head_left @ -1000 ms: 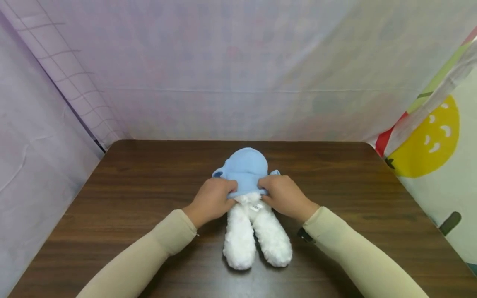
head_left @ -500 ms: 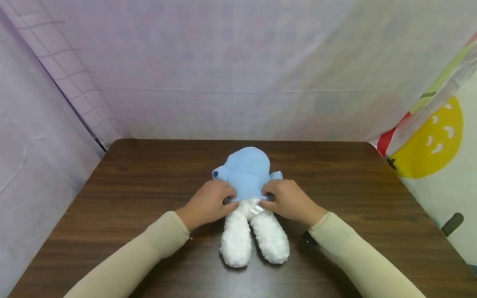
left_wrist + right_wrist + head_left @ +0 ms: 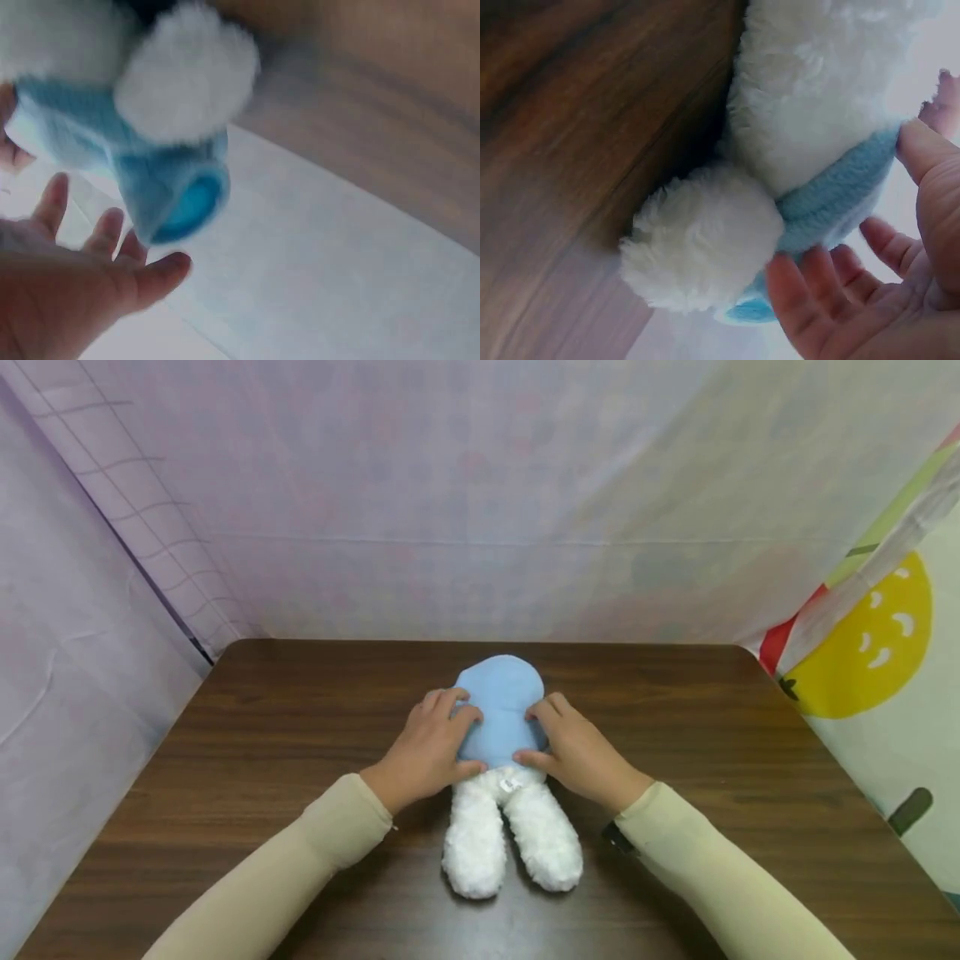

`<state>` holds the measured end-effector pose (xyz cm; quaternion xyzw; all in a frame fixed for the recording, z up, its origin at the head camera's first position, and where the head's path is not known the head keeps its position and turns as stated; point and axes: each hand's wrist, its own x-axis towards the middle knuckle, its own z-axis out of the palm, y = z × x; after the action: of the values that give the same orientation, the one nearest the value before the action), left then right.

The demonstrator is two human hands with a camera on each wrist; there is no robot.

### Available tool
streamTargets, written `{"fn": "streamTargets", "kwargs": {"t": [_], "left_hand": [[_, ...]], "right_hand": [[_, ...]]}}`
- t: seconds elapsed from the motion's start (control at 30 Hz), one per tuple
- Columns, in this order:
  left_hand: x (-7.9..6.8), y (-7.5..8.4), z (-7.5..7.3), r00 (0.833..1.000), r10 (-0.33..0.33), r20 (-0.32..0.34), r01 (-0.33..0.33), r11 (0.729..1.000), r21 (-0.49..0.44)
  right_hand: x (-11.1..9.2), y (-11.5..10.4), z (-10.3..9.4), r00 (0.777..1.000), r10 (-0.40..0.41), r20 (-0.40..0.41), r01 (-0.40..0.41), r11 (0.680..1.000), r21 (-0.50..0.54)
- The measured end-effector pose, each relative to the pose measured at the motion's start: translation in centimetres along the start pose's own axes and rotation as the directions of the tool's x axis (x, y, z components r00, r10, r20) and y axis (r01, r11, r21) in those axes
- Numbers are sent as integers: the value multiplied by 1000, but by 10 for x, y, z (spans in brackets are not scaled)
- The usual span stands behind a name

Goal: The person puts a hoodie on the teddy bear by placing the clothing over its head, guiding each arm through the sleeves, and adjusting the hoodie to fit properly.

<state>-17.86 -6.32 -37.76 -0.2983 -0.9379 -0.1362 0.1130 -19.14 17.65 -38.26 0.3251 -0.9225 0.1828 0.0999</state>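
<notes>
A white fluffy soft toy (image 3: 475, 852) lies on the table, its two legs toward the person. A light-blue garment (image 3: 498, 731) covers its rounded upper part; a small white tag (image 3: 510, 784) shows just below the hem. My left hand (image 3: 429, 743) lies along the garment's left side, fingers spread over its edge. In the left wrist view, a short sleeve (image 3: 196, 204) gapes just above those fingers, beside a white fluffy paw. My right hand (image 3: 583, 752) rests on the right side, thumb at the hem. The right wrist view shows its fingertips against the garment beside another paw (image 3: 701, 244).
The dark wooden table (image 3: 300, 735) has a rounded far edge. Pale fabric (image 3: 465, 527) hangs behind it and on the left. On the right hangs a cloth with a yellow fruit print (image 3: 862, 652).
Both hands have let go of the hem they were pinching and spread farther up along the garment's sides. The hem sits slightly lower, and the sleeves are now hidden behind the hands.
</notes>
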Motion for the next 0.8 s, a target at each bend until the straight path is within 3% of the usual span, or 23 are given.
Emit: {"fn": "streamTargets", "kwargs": {"t": [0.17, 0.27, 0.47, 0.8], "left_hand": [[10, -4, -8, 981, -32, 191, 37, 999, -23], [12, -7, -9, 969, -43, 245, 56, 997, -47], [13, -11, -9, 975, -52, 217, 70, 994, -79], [14, -15, -1, 980, 0, 199, 32, 988, -154]], "right_hand": [[3, -1, 0, 998, 43, 55, -44, 999, 17], [7, 0, 2, 996, 46, 82, -50, 998, 42], [15, 2, 5, 999, 4, 44, -8, 995, 99], [15, 3, 10, 999, 29, 28, -32, 992, 121]]}}
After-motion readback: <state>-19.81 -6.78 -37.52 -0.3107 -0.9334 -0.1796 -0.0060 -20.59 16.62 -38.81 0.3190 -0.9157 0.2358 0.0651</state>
